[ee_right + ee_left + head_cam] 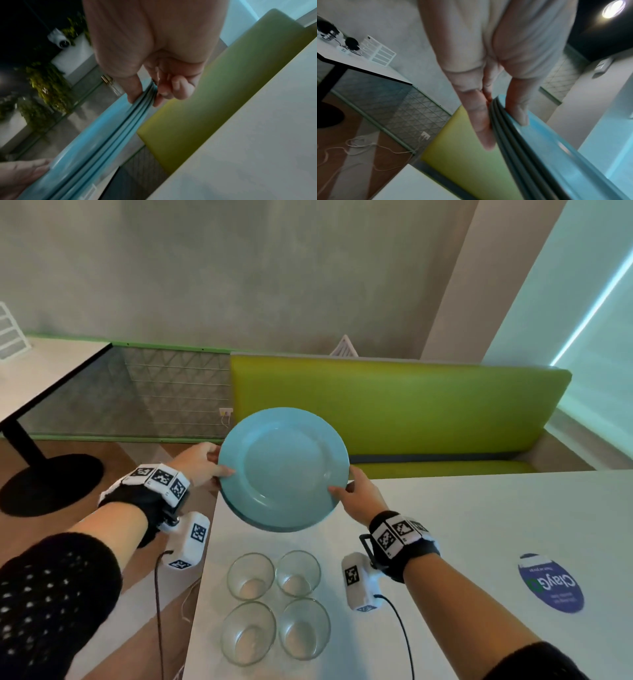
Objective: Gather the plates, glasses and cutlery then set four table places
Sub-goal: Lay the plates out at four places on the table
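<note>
Over the near corner of the white table, w/ the green bench behind it, we see a stack of light-blue plates held clear of the tabletop, tilted a bit toward the camera. The left hand grips the stack's left rim, thumb on top & fingers underneath, while the right hand pinches the right rim the same way. Four empty glasses stand in a two-by-two block on the table, just on the near side of the plates, between the two forearms; the wrist views show several plate rims in the stack, exact count unclear.
</note>
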Tool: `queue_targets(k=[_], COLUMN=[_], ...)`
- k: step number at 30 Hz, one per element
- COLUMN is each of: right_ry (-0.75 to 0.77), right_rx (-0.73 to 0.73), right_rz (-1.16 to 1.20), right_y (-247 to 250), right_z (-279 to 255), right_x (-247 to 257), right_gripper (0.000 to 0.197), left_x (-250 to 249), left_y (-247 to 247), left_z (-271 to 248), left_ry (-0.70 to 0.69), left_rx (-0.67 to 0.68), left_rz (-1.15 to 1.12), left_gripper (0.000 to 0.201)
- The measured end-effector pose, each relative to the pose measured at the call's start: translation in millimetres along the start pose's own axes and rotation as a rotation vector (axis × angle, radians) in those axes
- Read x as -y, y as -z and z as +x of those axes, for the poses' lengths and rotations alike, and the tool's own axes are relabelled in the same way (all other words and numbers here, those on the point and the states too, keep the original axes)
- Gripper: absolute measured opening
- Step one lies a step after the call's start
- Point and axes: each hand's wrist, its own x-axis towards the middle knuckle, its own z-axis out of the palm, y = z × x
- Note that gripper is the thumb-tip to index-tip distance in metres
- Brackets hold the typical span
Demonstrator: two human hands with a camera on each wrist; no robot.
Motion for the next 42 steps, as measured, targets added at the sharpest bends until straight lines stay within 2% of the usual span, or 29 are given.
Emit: queue_targets(k=[3, 6, 7, 13, 16, 19, 22, 25, 27, 32, 38, 42], right_ry=[0.014, -0.024, -0.038, -0.116, -0.181, -0.226, -0.300, -0.361, -0.382, -0.429, -0.520, -0.582], right_rx=[-0.079, -0.153, -0.184, -0.365, -0.471, -0.529, -0.560, -0.573, -0.596, -0.669, -0.753, -0.797], right_rz=[0.077, 0.192, 0.223, 0.392, 0.446, 0.499, 0.534, 0.638, 0.711, 0.833, 0.907, 0.911], right_y=[18, 33, 37, 62, 75, 88, 99, 108, 115, 139, 169, 176], right_z=[-35, -83, -101, -217, -257, -287, -308, -325, -333, -341, -334, -324], right_x=[3, -3, -6, -33, -57, -82, -103, -119, -127, -150, -189, -218], right_gripper=[0.050, 0.048, 0.046, 0.027, 0.019, 0.014, 0.023, 0.027, 0.022, 0.015, 0.033, 0.026], left_x=[-18, -29, -30, -28, -20, -11, -5, -4, -5, -11, -14, -20], left_y=[-5, -17, -23, -76, -117, -158, -192, -215, -226, -248, -252, -241], left_z=[-39, -89, -107, -198, -230, -257, -277, -285, -285, -272, -240, -213], left_ry=[-0.032, -0.052, -0.056, -0.066, -0.025, 0.045, 0.091, 0.104, 0.095, 0.069, 0.097, 0.074], left_rx=[0.063, 0.110, 0.134, 0.277, 0.362, 0.393, 0.428, 0.426, 0.431, 0.355, 0.130, -0.013], left_rz=[-0.172, -0.322, -0.361, -0.446, -0.507, -0.582, -0.648, -0.644, -0.623, -0.564, -0.493, -0.418], left_gripper=[0.041, 0.014, 0.011, 0.011, 0.025, 0.036, 0.045, 0.045, 0.044, 0.041, 0.047, 0.051])
